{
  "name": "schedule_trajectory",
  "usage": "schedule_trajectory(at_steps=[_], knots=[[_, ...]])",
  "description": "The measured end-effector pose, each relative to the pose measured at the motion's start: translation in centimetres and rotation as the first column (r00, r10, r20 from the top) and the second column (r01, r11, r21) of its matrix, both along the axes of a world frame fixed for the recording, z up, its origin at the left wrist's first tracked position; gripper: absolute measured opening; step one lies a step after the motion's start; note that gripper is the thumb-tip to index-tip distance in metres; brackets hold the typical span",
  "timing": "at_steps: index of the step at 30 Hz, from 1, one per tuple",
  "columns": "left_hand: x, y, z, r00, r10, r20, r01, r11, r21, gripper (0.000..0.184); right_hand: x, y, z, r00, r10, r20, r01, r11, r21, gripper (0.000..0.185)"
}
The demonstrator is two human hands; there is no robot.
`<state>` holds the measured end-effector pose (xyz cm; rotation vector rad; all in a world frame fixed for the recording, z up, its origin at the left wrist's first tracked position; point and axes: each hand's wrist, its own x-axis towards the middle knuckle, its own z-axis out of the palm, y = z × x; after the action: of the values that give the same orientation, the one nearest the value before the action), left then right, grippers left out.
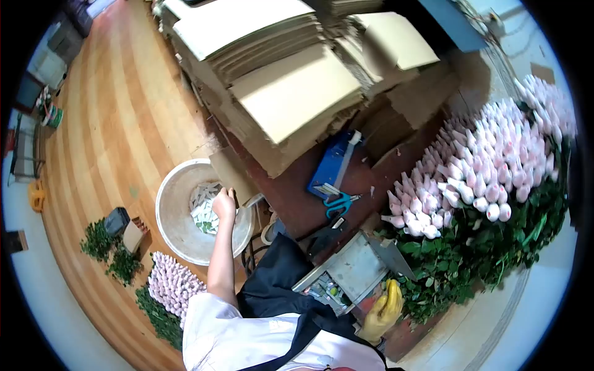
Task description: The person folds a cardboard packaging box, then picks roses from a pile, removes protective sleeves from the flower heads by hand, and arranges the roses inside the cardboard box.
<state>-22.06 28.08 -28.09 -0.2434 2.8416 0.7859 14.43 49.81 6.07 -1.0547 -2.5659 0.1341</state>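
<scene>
My left hand, bare and with its fingers curled closed, is over the right side of a round white tub. Whether anything is between its fingers is too small to tell. Small whitish pieces and some green bits lie in the tub. My right hand wears a yellow glove, its fingers extended and slightly curved, with nothing visible in them. It is beside an open metal drawer holding small items. Just beyond it stand long-stemmed flowers, their heads in pale pink netting, above green leaves.
Stacked cardboard sheets cover the table's far side. A blue holder and blue-handled scissors lie on the dark red tabletop. More netted flowers, leafy bunches and a yellow object are at the left.
</scene>
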Motion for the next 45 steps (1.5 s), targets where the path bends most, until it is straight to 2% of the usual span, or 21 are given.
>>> schedule_trajectory(at_steps=[2, 3, 5, 7, 9, 11, 13, 15, 17, 19, 21, 25, 28, 29, 31, 33, 34, 36, 38, 43, 45], knots=[[0.9, 0.4, 3.2, 0.965, -0.116, -0.234, 0.155, 0.976, 0.152, 0.028, 0.3, 0.1, 0.3, 1.000, 0.005, -0.019, -0.006, 0.997, -0.077, 0.034], [1.7, 0.7, 7.4, 0.984, -0.070, -0.164, 0.112, 0.960, 0.259, 0.027, 0.7, 0.4, -0.1, 0.999, 0.026, -0.046, -0.029, 0.997, -0.067, 0.036], [1.3, -3.9, 5.1, 0.997, 0.036, -0.073, -0.003, 0.911, 0.411, 0.030, 0.8, 0.7, 0.4, 0.999, -0.002, -0.044, -0.006, 0.985, -0.173, 0.037], [1.7, -6.6, 13.7, 0.951, 0.301, -0.070, -0.156, 0.665, 0.730, 0.025, 0.2, 1.2, 1.3, 0.987, 0.054, -0.154, -0.103, 0.939, -0.329, 0.037], [2.3, -10.9, 18.4, 0.901, 0.366, -0.233, 0.006, 0.527, 0.850, 0.024, -1.5, 1.1, 2.3, 0.955, 0.167, -0.245, -0.255, 0.884, -0.392, 0.041], [7.4, -8.6, 30.8, 0.953, 0.281, -0.109, 0.014, 0.321, 0.947, 0.021, -4.3, 0.3, 3.5, 0.875, 0.255, -0.412, -0.474, 0.628, -0.617, 0.053], [11.9, -7.9, 33.4, 0.944, 0.071, -0.321, 0.245, 0.501, 0.830, 0.017, -7.5, -1.9, 4.7, 0.799, 0.149, -0.582, -0.598, 0.101, -0.795, 0.067], [15.6, -5.8, 32.4, 0.774, -0.303, -0.556, 0.579, 0.693, 0.428, 0.021, -9.6, -4.5, 2.8, 0.613, 0.143, -0.777, -0.757, -0.178, -0.629, 0.077], [20.4, -0.4, 34.4, 0.583, -0.556, -0.592, 0.768, 0.615, 0.179, 0.012, -10.6, -6.2, 4.6, 0.634, 0.260, -0.728, -0.717, -0.154, -0.680, 0.080], [24.1, 0.4, 32.2, 0.531, -0.657, -0.535, 0.837, 0.506, 0.209, 0.029, -10.8, -7.4, 5.8, 0.788, 0.449, -0.421, -0.612, 0.502, -0.611, 0.060], [24.6, -0.9, 29.3, 0.597, -0.724, -0.345, 0.719, 0.293, 0.630, 0.051, -8.8, -6.3, 6.2, 0.660, 0.637, -0.398, -0.726, 0.677, -0.121, 0.053], [20.8, -5.9, 28.2, 0.782, -0.619, 0.072, 0.352, 0.534, 0.769, 0.048, -6.0, -4.8, 9.0, 0.303, 0.873, -0.383, -0.880, 0.410, 0.238, 0.041], [14.7, -9.9, 27.6, 0.909, -0.362, 0.207, 0.141, 0.734, 0.664, 0.046, -4.8, -7.1, 5.0, 0.192, 0.962, -0.195, -0.940, 0.237, 0.244, 0.021], [12.6, -11.2, 27.2, 0.930, -0.273, 0.246, 0.067, 0.784, 0.617, 0.045, -4.3, -7.9, 3.6, 0.162, 0.979, -0.127, -0.981, 0.173, 0.083, 0.020], [8.9, -13.4, 26.9, 0.935, -0.106, 0.338, -0.081, 0.865, 0.494, 0.044, -4.0, -8.0, 1.7, 0.045, 0.939, -0.342, -0.990, -0.004, -0.143, 0.024], [6.4, -14.6, 27.9, 0.916, -0.031, 0.400, -0.125, 0.925, 0.358, 0.043, -4.0, -5.5, 1.7, 0.063, 0.806, -0.589, -0.993, -0.010, -0.119, 0.036], [5.7, -16.1, 27.8, 0.921, -0.327, 0.212, 0.147, 0.795, 0.589, 0.042, -4.5, -3.7, 2.4, 0.169, 0.772, -0.613, -0.985, 0.109, -0.134, 0.042], [9.0, -13.2, 37.6, 0.758, -0.650, 0.054, 0.614, 0.739, 0.277, 0.042, -3.9, 2.6, 5.1, 0.298, 0.651, -0.699, -0.953, 0.239, -0.185, 0.025], [14.1, -9.4, 47.2, 0.564, -0.808, 0.172, 0.773, 0.590, 0.236, 0.043, -2.5, 6.6, 7.1, 0.337, 0.649, -0.681, -0.928, 0.350, -0.126, 0.031], [18.0, -2.6, 53.9, 0.181, -0.980, 0.078, 0.983, 0.180, -0.024, 0.051, 1.0, 8.8, 10.1, 0.446, 0.424, -0.788, -0.862, -0.035, -0.506, 0.028], [18.5, -0.5, 53.7, 0.352, -0.888, -0.295, 0.936, 0.333, 0.114, 0.056, 3.6, 10.7, 12.2, 0.450, 0.630, -0.633, -0.888, 0.388, -0.245, 0.026]])
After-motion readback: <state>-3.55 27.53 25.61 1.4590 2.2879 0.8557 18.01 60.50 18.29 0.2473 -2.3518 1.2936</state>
